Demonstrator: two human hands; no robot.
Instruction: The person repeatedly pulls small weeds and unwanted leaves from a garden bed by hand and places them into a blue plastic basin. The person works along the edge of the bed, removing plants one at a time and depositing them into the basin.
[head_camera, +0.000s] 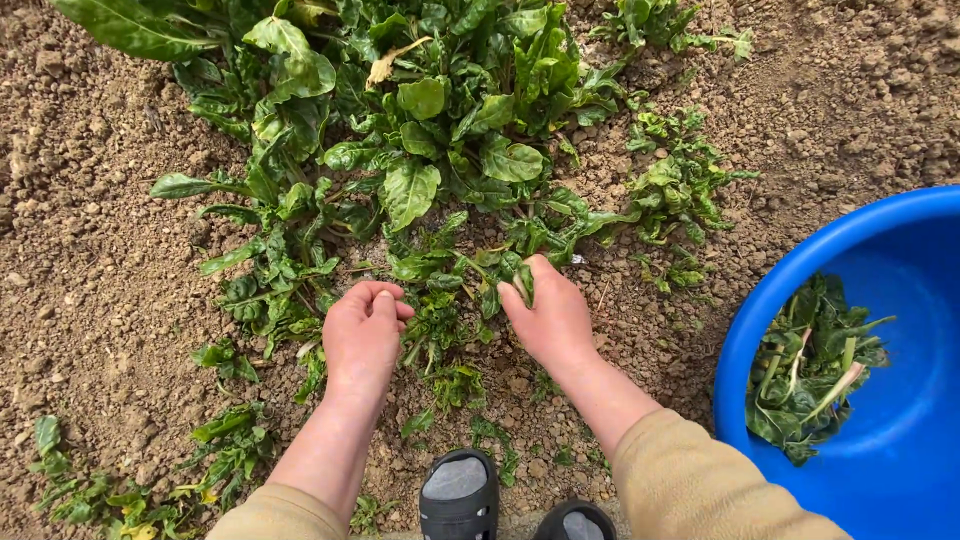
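The left hand (362, 335) hovers low over the small leafy plants (440, 300) growing in the brown soil (90, 290). Its fingers (385, 300) are curled inward in a loose fist, and whether they pinch a leaf underneath cannot be told. The right hand (552, 318) reaches into the same patch just beside it, its fingers (520, 290) closed on a small green leaf (524, 280) at the tips. Both wrists come out of tan sleeves (690, 480) at the bottom of the view.

Beyond the hands stands a clump of bigger plants with broad, glossy green leaves (410, 190), rooted in the crumbly ground. Smaller scattered sprigs (230, 450) grow to the left, near the left forearm.

To the right sits a blue plastic tub (800, 270) on the soil, well apart from the hands. Inside it lies a heap of cut greens (810, 370) with pale stems. Two dark sandals with grey socks (458, 490) show between the arms at the bottom edge.
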